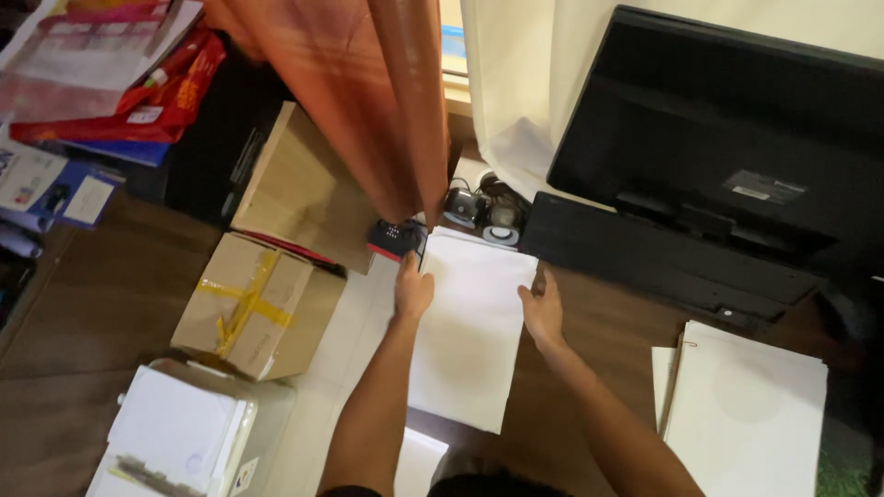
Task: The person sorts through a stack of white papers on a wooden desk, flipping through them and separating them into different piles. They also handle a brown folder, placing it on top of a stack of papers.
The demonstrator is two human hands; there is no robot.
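— What are your hands doing with that paper?

— Your left hand (413,290) lies flat and released, palm down, on the left edge of the large white rectangular paper sheet (470,331); your right hand (542,308) rests with its fingers loosely spread on the right edge. Neither grasps anything. The sheet lies between them on the dark brown wooden tabletop (101,313), reaching back toward you past your wrists.

— And just beyond your fingertips?

— Past your left hand sits a small black and red device (396,238), with an orange curtain (368,101) hanging above it. Between your hands, farther off, stand two small round grey speakers (482,214). Beyond your right hand sits the black flat monitor (727,147).

— To the sides?

— Left of your left hand is a brown cardboard box crossed with yellow tape (253,304). Well to the right of your right hand lies a stack of white paper sheets (746,410).
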